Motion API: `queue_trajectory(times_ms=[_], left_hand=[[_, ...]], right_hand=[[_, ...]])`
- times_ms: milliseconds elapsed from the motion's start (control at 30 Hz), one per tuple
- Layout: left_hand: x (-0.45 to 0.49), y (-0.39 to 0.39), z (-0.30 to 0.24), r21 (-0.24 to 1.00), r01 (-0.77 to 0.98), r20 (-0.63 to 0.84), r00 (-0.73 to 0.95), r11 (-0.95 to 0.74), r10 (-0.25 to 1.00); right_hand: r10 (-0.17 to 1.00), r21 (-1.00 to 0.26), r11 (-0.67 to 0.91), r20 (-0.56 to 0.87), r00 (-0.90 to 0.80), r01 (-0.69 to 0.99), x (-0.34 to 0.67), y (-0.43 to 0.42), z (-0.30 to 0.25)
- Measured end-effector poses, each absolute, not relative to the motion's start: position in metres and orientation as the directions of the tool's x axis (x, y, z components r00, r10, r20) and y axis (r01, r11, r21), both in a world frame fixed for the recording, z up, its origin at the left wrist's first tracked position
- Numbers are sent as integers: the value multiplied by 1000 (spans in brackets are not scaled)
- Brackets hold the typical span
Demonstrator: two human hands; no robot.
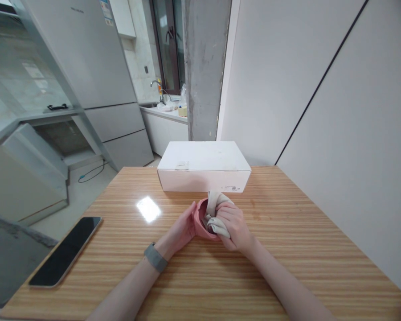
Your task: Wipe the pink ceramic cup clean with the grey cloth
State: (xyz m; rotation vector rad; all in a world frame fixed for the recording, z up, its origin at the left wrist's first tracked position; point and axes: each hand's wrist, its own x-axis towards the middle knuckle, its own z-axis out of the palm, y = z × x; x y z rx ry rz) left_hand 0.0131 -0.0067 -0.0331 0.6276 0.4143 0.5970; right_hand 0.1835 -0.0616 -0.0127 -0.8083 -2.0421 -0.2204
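A small pink cup [199,221] rests on the wooden table [287,249], tipped with its mouth to the right. My left hand [182,231] is wrapped around its left side, and a grey band sits on that wrist. My right hand [234,225] grips a beige cloth [215,206] bunched up and pressed into the cup's mouth. Part of the cloth sticks up above the rim. The cup's inside is mostly hidden by the cloth and fingers.
A closed white cardboard box [203,166] lies just behind the hands. A black phone [66,250] lies face up near the table's left edge. A white wall runs along the right. A fridge [96,76] and a sink counter stand beyond the table.
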Motion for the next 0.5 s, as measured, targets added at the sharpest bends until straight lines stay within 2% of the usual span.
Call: queue_trajectory(times_ms=[267, 400, 500], left_hand=[[16, -8, -32, 641, -443, -190, 699, 626, 690], [20, -8, -28, 621, -521, -172, 638, 586, 750], [19, -9, -25, 607, -525, -150, 661, 597, 735]], right_hand=[[463, -139, 765, 798, -387, 628, 178, -64, -15], [489, -160, 717, 809, -326, 679, 173, -63, -16], [478, -159, 706, 827, -298, 690, 171, -63, -16]])
